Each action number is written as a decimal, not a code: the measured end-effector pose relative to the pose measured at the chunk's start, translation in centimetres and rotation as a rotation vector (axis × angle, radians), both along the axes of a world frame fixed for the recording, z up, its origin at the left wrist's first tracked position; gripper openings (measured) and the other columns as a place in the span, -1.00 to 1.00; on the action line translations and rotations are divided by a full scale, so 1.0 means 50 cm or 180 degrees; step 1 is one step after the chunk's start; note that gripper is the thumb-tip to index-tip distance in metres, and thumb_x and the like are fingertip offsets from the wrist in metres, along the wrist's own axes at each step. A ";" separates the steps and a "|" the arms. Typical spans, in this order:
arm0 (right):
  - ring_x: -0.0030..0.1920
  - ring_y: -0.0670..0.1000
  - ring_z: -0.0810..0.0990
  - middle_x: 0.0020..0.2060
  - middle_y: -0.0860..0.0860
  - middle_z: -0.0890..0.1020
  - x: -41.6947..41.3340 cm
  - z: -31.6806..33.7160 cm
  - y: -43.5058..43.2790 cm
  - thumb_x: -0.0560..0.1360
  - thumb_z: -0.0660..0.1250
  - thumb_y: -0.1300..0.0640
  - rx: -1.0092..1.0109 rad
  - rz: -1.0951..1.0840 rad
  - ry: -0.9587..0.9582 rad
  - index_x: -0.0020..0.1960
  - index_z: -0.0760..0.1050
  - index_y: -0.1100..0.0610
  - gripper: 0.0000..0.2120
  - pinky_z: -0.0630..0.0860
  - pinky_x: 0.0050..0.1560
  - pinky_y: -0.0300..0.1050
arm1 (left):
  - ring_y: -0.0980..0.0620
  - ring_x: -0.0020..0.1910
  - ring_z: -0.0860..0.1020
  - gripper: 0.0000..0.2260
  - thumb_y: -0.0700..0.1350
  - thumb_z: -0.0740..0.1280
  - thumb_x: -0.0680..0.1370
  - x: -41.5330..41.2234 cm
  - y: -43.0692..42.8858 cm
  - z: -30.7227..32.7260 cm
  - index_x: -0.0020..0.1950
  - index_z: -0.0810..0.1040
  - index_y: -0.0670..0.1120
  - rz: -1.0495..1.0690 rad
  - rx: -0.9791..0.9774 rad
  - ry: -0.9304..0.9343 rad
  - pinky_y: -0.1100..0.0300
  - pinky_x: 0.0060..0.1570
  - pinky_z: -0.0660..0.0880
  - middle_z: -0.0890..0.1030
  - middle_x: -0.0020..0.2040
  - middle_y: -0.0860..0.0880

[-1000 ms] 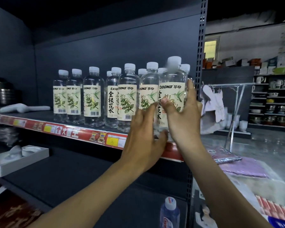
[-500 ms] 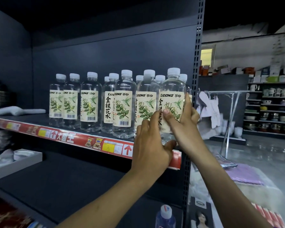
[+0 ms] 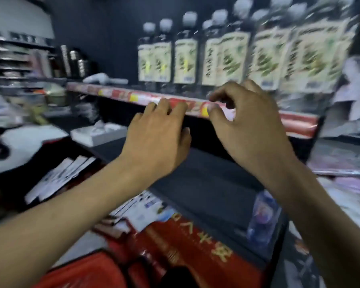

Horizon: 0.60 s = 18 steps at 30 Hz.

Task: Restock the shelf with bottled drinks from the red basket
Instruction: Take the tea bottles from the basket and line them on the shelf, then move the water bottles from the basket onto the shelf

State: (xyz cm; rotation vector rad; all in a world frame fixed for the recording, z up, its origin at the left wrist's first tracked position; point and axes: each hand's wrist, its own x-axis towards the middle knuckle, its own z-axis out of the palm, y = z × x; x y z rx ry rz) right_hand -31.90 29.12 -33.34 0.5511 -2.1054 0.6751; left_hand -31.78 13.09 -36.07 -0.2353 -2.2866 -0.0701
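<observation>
Several clear bottled drinks (image 3: pixel 184 59) with cream flower labels and white caps stand in a row on the dark shelf, whose front edge carries a red price strip (image 3: pixel 116 93). My left hand (image 3: pixel 156 140) hangs below that strip, fingers spread, holding nothing. My right hand (image 3: pixel 249 125) is beside it, just under the shelf edge, fingers loosely curled and empty. The red basket (image 3: pixel 87 271) shows at the bottom of the view, its inside hidden. The whole view is blurred by motion.
A white box (image 3: pixel 98 134) lies on the lower dark shelf. A small blue-labelled bottle (image 3: pixel 262 219) stands on the bottom shelf at the right. Red packaging with gold characters (image 3: pixel 195 250) and white cartons (image 3: pixel 58 177) lie below. Metal pots (image 3: pixel 75 61) sit at the left.
Both hands have let go of the rightmost bottle and dropped below the shelf edge. The view has swung down and left, bringing the red basket into sight.
</observation>
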 end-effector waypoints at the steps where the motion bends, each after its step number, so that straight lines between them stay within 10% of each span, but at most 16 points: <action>1: 0.00 -0.02 0.53 0.01 -0.01 0.53 0.008 -0.022 -0.040 0.58 0.24 0.01 0.0105 0.0203 -0.0126 0.09 0.55 0.03 -0.81 0.49 0.03 -0.07 | -0.23 0.11 0.44 -0.58 0.03 0.20 0.55 0.029 -0.049 -0.029 0.39 0.34 -0.04 0.0215 -0.0049 -0.0186 -0.03 -0.10 0.39 0.47 0.13 -0.14; 9: -0.09 0.13 0.62 -0.16 0.03 0.67 0.078 -0.321 -0.381 0.50 0.23 0.06 0.0704 0.1504 -0.1255 -0.04 0.57 0.06 -0.83 0.57 -0.06 0.07 | -0.28 0.12 0.52 -0.67 -0.04 0.20 0.52 0.288 -0.394 -0.332 0.26 0.44 -0.08 0.1651 0.0096 -0.1588 -0.11 -0.05 0.52 0.54 0.12 -0.19; 18: -0.12 0.01 0.62 -0.22 -0.02 0.65 0.123 -0.727 -0.592 0.51 0.32 0.19 0.1681 0.2156 -0.3564 -0.12 0.62 0.09 -0.90 0.47 -0.12 -0.19 | -0.21 0.07 0.58 -0.74 -0.05 0.23 0.51 0.433 -0.591 -0.703 0.12 0.55 -0.12 0.2472 0.1888 -0.3393 0.11 0.00 0.52 0.63 0.11 -0.20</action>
